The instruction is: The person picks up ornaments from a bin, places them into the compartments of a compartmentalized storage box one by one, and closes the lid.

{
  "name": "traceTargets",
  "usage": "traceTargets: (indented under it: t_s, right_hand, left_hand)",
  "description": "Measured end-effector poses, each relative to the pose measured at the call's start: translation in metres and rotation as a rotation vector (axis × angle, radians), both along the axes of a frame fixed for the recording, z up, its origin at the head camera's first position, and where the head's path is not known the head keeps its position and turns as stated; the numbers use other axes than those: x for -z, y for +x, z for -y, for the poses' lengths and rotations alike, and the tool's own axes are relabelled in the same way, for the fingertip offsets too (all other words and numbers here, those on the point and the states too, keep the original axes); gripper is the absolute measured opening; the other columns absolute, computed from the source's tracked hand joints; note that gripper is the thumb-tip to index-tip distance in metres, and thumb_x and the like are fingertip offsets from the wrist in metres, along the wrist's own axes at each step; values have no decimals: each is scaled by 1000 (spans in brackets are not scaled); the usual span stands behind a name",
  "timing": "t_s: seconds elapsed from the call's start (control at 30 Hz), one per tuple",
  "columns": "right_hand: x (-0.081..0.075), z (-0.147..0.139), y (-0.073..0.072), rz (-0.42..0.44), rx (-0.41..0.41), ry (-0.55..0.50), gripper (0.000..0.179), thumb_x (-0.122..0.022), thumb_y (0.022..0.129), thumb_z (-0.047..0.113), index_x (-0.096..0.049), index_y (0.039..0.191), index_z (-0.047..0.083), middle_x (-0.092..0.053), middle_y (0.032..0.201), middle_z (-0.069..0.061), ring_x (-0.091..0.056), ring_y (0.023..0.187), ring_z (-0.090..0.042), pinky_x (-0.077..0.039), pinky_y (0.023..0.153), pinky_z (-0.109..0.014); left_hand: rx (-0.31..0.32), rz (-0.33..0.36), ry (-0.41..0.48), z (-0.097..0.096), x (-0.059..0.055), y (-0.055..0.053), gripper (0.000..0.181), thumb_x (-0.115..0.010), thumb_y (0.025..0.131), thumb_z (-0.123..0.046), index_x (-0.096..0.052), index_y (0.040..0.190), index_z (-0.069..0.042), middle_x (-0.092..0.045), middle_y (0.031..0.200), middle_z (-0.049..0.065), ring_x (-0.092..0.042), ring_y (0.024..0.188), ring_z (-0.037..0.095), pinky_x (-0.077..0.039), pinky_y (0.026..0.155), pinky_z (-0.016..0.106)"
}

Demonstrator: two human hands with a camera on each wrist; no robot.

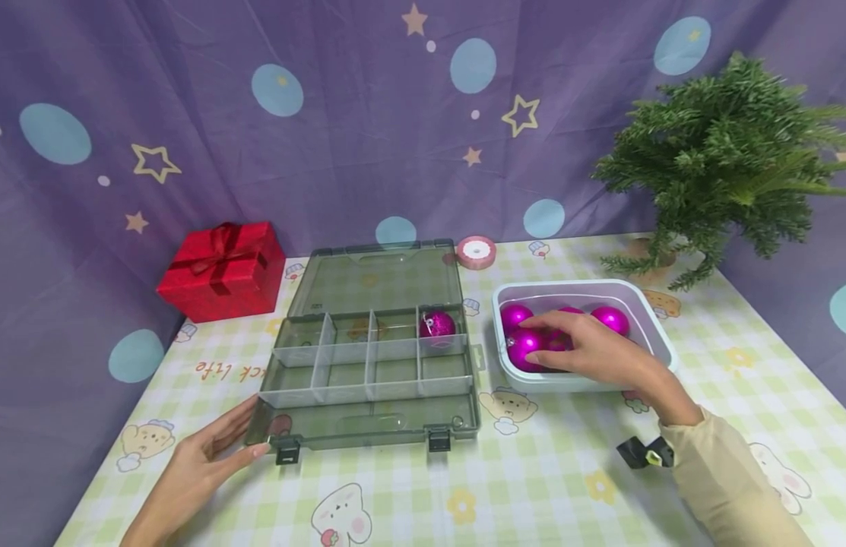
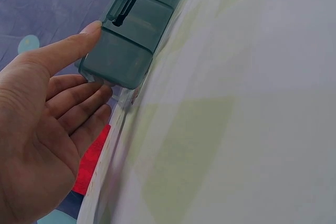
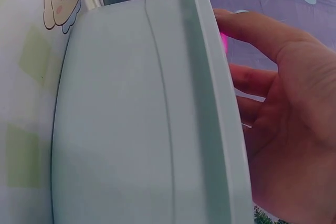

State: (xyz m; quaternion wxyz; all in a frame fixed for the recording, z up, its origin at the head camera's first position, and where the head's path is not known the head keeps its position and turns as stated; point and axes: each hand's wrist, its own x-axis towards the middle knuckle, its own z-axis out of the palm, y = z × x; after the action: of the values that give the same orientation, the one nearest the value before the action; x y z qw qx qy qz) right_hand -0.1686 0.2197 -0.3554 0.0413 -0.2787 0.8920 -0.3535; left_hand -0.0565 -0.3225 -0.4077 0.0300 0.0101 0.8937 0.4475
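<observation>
A see-through grey-green compartment box (image 1: 368,416) lies with its lid (image 1: 381,281) folded back. One glittery magenta Christmas ball (image 1: 438,327) sits in its back right compartment. At the box's front left corner, my left hand (image 1: 198,463) rests its thumb on the front edge, its loose fingers along the side. My right hand (image 1: 594,349) reaches into a pale blue tub (image 1: 580,383), thumb and index finger around a shiny magenta ball (image 1: 521,351). More magenta balls (image 1: 609,320) lie in the tub, partly hidden by that hand. In the right wrist view, the tub wall (image 3: 121,108) hides most of the ball.
A red gift box (image 1: 224,273) stands at back left. Behind the compartment box is a pink ribbon roll (image 1: 476,252). A small artificial fir tree (image 1: 724,159) stands at back right. A black object (image 1: 635,453) shows beside the right sleeve.
</observation>
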Motion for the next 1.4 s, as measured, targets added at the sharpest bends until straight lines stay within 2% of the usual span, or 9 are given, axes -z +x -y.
traceTargets:
  t_s: [0.27, 0.57, 0.77, 0.93, 1.0, 1.17, 1.2, 1.27, 1.4]
  right_hand:
    - [-4, 0, -4, 14, -10, -71, 45, -79, 95, 20, -66, 135, 4, -71, 120, -5, -67, 96, -18, -59, 78, -32]
    - [-14, 2, -7, -44, -8, -103, 44, -77, 97, 23, -67, 136, 7, -71, 124, -4, -67, 111, -22, -59, 89, -47]
    - [-18, 6, -12, -55, -11, -128, 42, -78, 96, 24, -68, 135, 13, -71, 123, 1, -67, 111, -19, -57, 92, -48]
    - [-21, 12, -13, -49, -5, -155, 45, -78, 96, 24, -67, 137, 10, -71, 123, 0, -68, 109, -19, -58, 91, -50]
    - [-21, 15, -14, -46, 0, -163, 45, -78, 96, 25, -67, 137, 10, -71, 122, 0, -67, 109, -19, -58, 91, -49]
    - [-22, 24, -18, -26, 17, -185, 42, -78, 96, 26, -67, 134, 11, -71, 120, 0, -67, 110, -19, -56, 93, -49]
    - [-23, 26, -19, -25, 18, -189, 43, -78, 96, 26, -67, 134, 10, -71, 121, -1, -66, 110, -19, -56, 94, -49]
    - [-23, 31, -21, -28, 14, -201, 44, -79, 95, 24, -67, 134, 8, -71, 121, -3, -66, 111, -21, -55, 97, -50]
    - [-23, 40, -24, -34, -5, -217, 46, -80, 95, 23, -66, 136, 8, -71, 124, -5, -66, 114, -23, -54, 99, -50]
  left_hand:
    - [4, 0, 8, 1, 1, 0, 76, -78, 96, -31, -42, 157, -3, -46, 156, 18, -42, 121, -18, -42, 91, 5]
    - [-2, 5, 0, 1, 0, 1, 75, -78, 96, -32, -44, 157, -6, -47, 155, 16, -42, 121, -18, -44, 91, 6]
    - [-6, 6, 12, 0, 0, 2, 76, -79, 95, -32, -44, 157, -5, -47, 155, 17, -42, 121, -17, -44, 91, 6]
    - [-10, 19, 17, 0, 0, 0, 77, -78, 95, -33, -43, 157, -3, -45, 156, 17, -42, 121, -17, -43, 92, 6]
    - [-13, 29, 14, 0, -1, 0, 78, -78, 96, -34, -42, 158, -3, -45, 157, 16, -43, 127, -9, -42, 92, 6]
    - [-14, 48, 16, -1, -1, -1, 79, -77, 96, -35, -40, 159, -4, -43, 158, 16, -42, 140, 30, -42, 92, 6]
    - [-15, 50, 19, -1, -1, -1, 79, -77, 96, -35, -40, 159, -4, -43, 158, 16, -41, 141, 34, -42, 92, 6]
    - [-15, 52, 23, -1, -1, -1, 80, -77, 96, -35, -40, 159, -3, -42, 158, 16, -39, 141, 39, -42, 92, 6]
    - [-16, 50, 26, 0, 0, -1, 80, -78, 95, -35, -40, 159, -4, -42, 158, 16, -39, 141, 40, -43, 92, 6]
